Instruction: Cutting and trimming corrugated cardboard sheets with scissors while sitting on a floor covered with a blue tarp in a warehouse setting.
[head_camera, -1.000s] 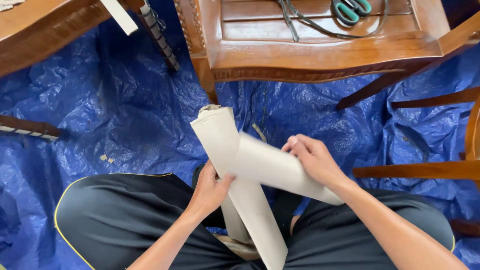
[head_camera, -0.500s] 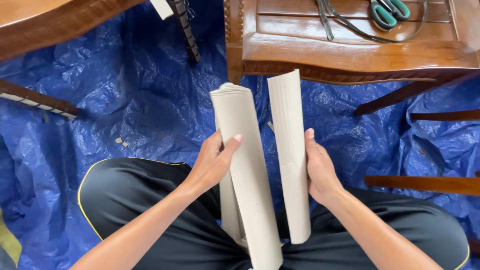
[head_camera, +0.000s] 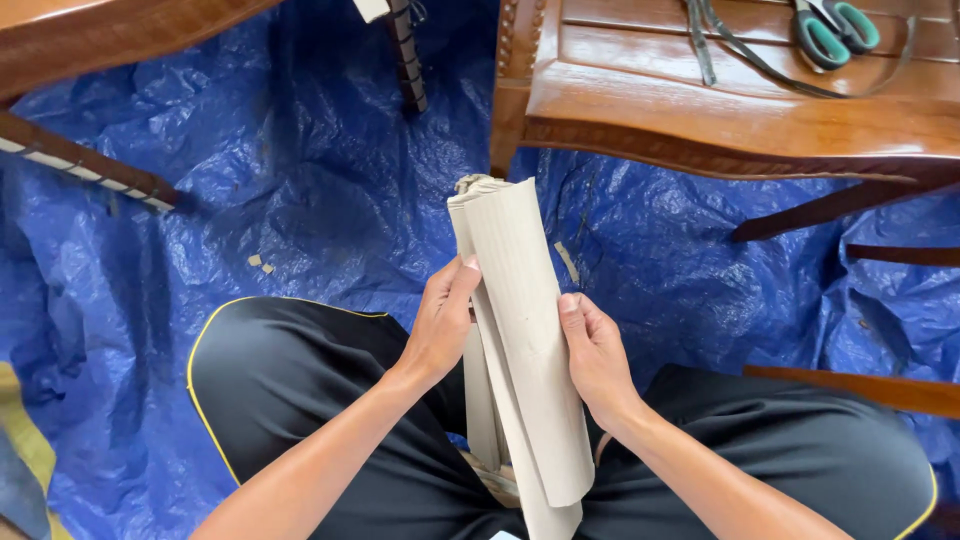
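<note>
- My left hand is wrapped round the left edge of a folded bundle of pale corrugated cardboard, thumb up along its face, fingers tucked behind.
- My right hand clasps the right edge of the same bundle, thumb pressed flat on the front sheet, so both hands are closed on it from either side.
- The cardboard stands nearly upright between my knees, its top leaning a little away from me, its bottom end dropping down between my legs in the black shorts.
- At the top I can see several layers doubled over one another, the edges a bit ragged; lower down a second strip shows just behind and left of the front one.
- How far along: the sheets look gathered and squared into one stack, so I judge the folding-together largely done. Nothing binds the bundle that I can see; only my grip holds it.
- On the wooden chair seat ahead of me lie green-handled scissors and a dark strap, well apart from my hands, untouched.
- Under everything is the blue tarpaulin, with a few small cardboard scraps on it to my left.
- Another piece of wooden furniture sits at upper left.
</note>
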